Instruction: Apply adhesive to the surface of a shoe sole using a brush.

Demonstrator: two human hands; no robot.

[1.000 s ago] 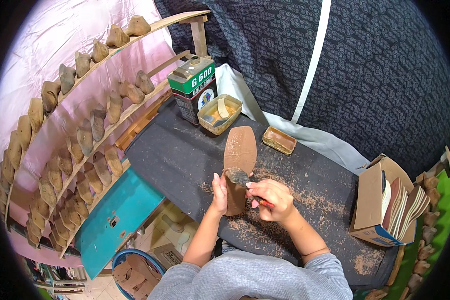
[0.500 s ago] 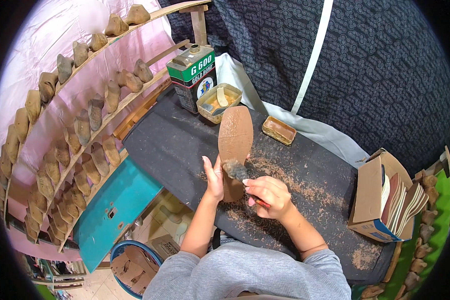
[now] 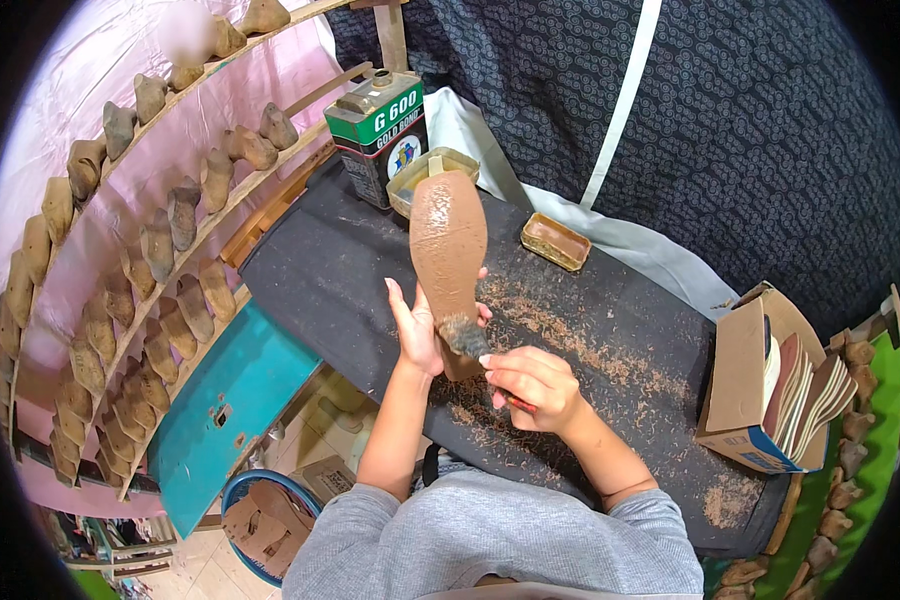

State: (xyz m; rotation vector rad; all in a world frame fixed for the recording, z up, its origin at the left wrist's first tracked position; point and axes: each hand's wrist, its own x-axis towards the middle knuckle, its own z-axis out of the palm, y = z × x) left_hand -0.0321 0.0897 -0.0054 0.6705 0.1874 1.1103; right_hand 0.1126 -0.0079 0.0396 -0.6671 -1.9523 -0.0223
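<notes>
A tan shoe sole (image 3: 448, 240) is held up over the dark table by my left hand (image 3: 420, 338). The left thumb stands off its left edge, while fingertips show at its right edge. Wet, glossy patches mark the wide toe part. My right hand (image 3: 535, 388) is closed round the red handle of a brush (image 3: 462, 334). The dark, matted bristles lie against the narrow heel part. Beyond the toe end, and partly covered by it, is an open tub (image 3: 460, 158) with a flat stick in it. A small shallow dish (image 3: 556, 242) with brown contents stands to the right.
Brown shavings (image 3: 590, 340) litter the dark tabletop (image 3: 320, 265). A green-and-black metal can (image 3: 375, 135) stands at the back left. At the right, a cardboard box (image 3: 745, 385) holds several soles. Racks of shoe lasts (image 3: 182, 215) line the left, above a blue bin (image 3: 232, 490).
The sole has shifted left and a little away from me, now overlapping the tub more. The brush has moved slightly left and stays on the heel part. Left fingertips now show at the sole's right edge.
</notes>
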